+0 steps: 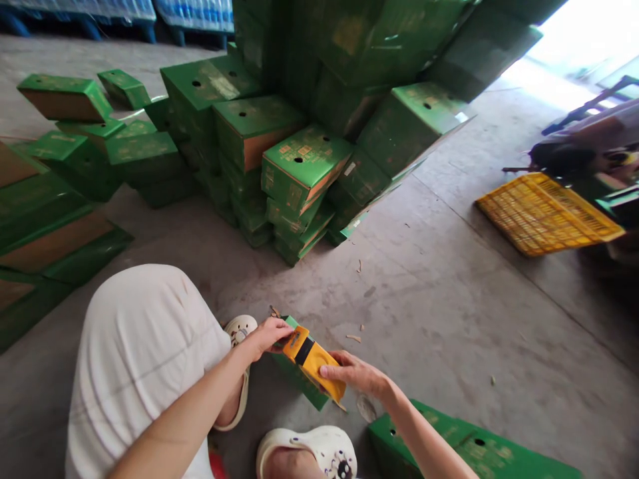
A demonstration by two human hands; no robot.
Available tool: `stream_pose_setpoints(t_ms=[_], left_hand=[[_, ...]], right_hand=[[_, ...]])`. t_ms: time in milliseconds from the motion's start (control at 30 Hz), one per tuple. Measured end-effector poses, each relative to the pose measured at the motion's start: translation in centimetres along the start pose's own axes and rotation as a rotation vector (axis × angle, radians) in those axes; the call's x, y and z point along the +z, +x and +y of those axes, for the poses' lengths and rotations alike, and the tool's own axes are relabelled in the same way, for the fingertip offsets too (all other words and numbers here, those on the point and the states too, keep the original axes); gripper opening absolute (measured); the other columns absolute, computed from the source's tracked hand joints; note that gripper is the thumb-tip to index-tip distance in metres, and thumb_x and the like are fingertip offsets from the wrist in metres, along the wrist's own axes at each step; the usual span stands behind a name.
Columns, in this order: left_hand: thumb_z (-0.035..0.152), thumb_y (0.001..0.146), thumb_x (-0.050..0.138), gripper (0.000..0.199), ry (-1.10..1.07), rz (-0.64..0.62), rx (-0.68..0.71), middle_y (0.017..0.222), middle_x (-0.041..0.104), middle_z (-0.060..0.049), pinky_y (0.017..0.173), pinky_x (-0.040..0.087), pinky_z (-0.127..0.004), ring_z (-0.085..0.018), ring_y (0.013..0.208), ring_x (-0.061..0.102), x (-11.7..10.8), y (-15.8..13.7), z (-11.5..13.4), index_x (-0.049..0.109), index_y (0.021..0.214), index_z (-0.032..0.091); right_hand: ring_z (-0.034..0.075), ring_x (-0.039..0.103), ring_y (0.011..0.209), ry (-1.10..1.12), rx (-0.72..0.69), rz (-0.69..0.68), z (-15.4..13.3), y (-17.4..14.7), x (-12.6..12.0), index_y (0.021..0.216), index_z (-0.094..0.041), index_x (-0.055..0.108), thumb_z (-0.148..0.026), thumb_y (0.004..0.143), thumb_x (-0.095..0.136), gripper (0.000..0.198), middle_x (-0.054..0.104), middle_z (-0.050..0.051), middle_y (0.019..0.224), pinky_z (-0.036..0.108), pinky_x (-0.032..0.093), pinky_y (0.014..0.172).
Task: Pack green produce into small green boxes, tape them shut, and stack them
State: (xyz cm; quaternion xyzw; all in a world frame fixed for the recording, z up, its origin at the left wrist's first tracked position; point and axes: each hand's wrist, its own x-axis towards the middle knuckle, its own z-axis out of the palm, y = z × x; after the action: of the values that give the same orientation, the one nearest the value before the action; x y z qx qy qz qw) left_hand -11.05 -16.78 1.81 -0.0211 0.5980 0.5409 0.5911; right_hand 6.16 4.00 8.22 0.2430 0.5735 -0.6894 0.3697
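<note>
Between my hands is a yellow, flat, elongated object with a black band (323, 370), whose exact kind I cannot make out. My right hand (357, 372) grips its near end, thumb on top. My left hand (272, 334) pinches at its far end, the fingertips partly hidden. Directly beneath the yellow object a small green carton piece (303, 382) shows, partly covered by it. On the floor by my right forearm lies a long green box (479, 449) with dark round holes.
Stacked green cartons (309, 159) rise ahead, with more green boxes (64, 96) to the left. A yellow plastic crate (549, 213) tilts at the right near a blurred person (599, 143). Wrapped bottles (194, 13) stand at the back. My white clogs (312, 444) frame the work spot.
</note>
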Motion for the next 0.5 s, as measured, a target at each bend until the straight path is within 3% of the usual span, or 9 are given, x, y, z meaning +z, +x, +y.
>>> stream_pose_setpoints(t_ms=[300,500], left_hand=[[0.049,0.070,0.083,0.034,0.108,0.225,0.217,0.070,0.070,-0.001,0.063,0.046,-0.025,-0.017,0.069,0.065,-0.9,2.4,-1.6,0.074,0.074,0.016],[0.039,0.078,0.071,0.022,0.210,0.411,0.320,0.074,0.073,-0.003,0.066,0.050,-0.027,-0.018,0.068,0.066,-4.0,2.6,-1.3,0.075,0.080,0.017]], right_hand=[[0.015,0.065,0.071,0.002,-0.014,0.144,-1.7,1.0,1.6,0.103,-0.015,0.079,-0.077,0.071,0.083,0.070,0.076,0.004,0.088,0.022,0.048,0.061],[0.013,0.061,0.065,-0.097,0.022,0.220,-0.6,-1.2,1.4,0.099,-0.015,0.075,-0.079,0.074,0.079,0.068,0.071,0.003,0.081,0.022,0.044,0.055]])
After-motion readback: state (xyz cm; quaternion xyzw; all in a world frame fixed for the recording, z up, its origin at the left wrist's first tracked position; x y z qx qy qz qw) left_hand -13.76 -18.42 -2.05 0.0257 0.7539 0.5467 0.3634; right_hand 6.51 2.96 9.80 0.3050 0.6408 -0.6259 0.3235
